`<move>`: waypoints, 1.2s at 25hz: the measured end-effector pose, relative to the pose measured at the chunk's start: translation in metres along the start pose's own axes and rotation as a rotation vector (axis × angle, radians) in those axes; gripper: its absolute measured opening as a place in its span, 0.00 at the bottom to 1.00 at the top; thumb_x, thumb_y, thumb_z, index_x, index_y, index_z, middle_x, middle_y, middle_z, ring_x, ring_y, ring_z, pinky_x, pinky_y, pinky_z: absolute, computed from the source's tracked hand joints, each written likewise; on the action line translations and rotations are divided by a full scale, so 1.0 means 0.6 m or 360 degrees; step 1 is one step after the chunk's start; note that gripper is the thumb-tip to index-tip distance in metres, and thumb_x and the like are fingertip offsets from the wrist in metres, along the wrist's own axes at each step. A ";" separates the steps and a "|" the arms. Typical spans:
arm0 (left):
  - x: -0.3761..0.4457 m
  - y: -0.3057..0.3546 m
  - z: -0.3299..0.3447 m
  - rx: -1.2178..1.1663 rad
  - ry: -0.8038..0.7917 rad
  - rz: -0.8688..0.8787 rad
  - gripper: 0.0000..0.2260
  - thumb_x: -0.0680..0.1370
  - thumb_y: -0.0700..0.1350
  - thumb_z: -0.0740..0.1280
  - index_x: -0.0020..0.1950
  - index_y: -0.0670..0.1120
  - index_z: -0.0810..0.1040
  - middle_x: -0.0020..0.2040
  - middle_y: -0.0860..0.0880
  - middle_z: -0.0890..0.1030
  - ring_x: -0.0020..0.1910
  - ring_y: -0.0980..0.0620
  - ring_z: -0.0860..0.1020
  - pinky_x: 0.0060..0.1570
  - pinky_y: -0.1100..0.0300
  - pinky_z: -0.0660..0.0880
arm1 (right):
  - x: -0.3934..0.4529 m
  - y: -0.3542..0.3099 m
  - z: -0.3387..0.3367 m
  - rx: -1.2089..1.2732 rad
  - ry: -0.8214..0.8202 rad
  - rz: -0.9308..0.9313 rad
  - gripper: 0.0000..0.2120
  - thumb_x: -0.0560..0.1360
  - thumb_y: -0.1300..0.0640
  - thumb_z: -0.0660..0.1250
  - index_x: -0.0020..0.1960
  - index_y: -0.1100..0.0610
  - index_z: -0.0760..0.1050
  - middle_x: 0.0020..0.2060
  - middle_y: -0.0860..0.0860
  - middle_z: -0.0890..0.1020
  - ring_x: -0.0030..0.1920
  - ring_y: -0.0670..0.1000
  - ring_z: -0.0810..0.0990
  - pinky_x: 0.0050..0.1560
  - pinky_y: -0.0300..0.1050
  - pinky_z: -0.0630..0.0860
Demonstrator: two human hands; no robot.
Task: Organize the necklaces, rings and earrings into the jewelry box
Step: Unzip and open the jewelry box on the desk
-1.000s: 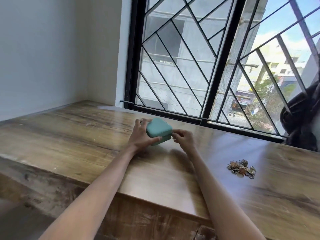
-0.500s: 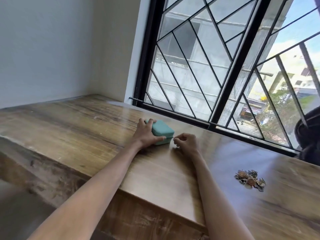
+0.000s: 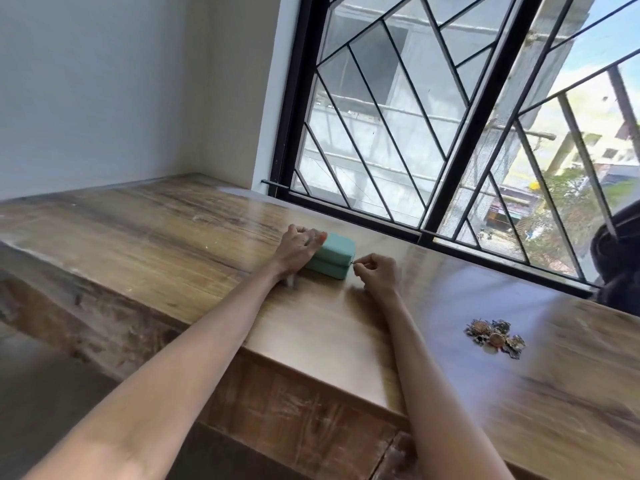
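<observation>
A small teal jewelry box [image 3: 334, 256] lies closed on the wooden table [image 3: 173, 233], near the window. My left hand [image 3: 298, 249] grips its left side and top, fingers spread over the lid. My right hand [image 3: 375, 273] is at the box's right corner, with thumb and forefinger pinched on the small metal zipper pull [image 3: 352, 262]. A pile of gold and dark jewelry [image 3: 495, 336] lies on the table to the right, well apart from both hands.
The table's front edge [image 3: 311, 372] runs diagonally below my arms. A black-framed window with a metal grille [image 3: 433, 133] stands just behind the box. A dark object [image 3: 616, 258] sits at the far right by the window.
The box was tilted up in my left hand and now lies flat on the table. My right hand has pinched the zipper pull and drawn slightly right. The camera has tilted.
</observation>
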State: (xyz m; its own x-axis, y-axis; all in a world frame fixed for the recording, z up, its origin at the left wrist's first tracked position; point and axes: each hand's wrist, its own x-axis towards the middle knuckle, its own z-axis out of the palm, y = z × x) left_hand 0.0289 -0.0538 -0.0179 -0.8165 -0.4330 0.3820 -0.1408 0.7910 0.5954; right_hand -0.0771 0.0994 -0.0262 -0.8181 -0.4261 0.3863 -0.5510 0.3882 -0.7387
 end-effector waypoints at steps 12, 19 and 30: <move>-0.007 0.005 0.005 0.0334 0.0133 0.0217 0.26 0.69 0.53 0.73 0.66 0.52 0.74 0.55 0.46 0.71 0.58 0.48 0.72 0.60 0.49 0.69 | -0.035 -0.008 -0.029 -0.0139 0.0027 0.0148 0.06 0.68 0.52 0.72 0.33 0.50 0.78 0.35 0.49 0.81 0.38 0.48 0.76 0.43 0.47 0.75; -0.007 0.025 0.019 0.0295 0.0121 0.0269 0.27 0.68 0.51 0.74 0.66 0.50 0.74 0.55 0.44 0.69 0.57 0.46 0.71 0.60 0.51 0.69 | -0.064 -0.038 -0.035 -0.0615 0.0041 -0.0348 0.05 0.69 0.52 0.70 0.40 0.53 0.82 0.35 0.45 0.73 0.43 0.46 0.70 0.44 0.42 0.67; -0.036 0.039 0.027 0.0479 0.0210 0.0340 0.29 0.66 0.57 0.74 0.60 0.45 0.68 0.60 0.45 0.67 0.59 0.46 0.69 0.57 0.54 0.67 | -0.059 -0.046 -0.033 -0.0485 0.0392 -0.0518 0.11 0.75 0.59 0.63 0.55 0.51 0.79 0.51 0.50 0.75 0.57 0.52 0.70 0.58 0.49 0.65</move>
State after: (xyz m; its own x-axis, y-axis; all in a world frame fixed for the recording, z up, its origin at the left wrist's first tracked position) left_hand 0.0345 -0.0190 -0.0238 -0.7689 -0.2813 0.5741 -0.1496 0.9522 0.2663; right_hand -0.0364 0.1201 -0.0087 -0.5902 -0.3737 0.7155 -0.7770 0.5035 -0.3779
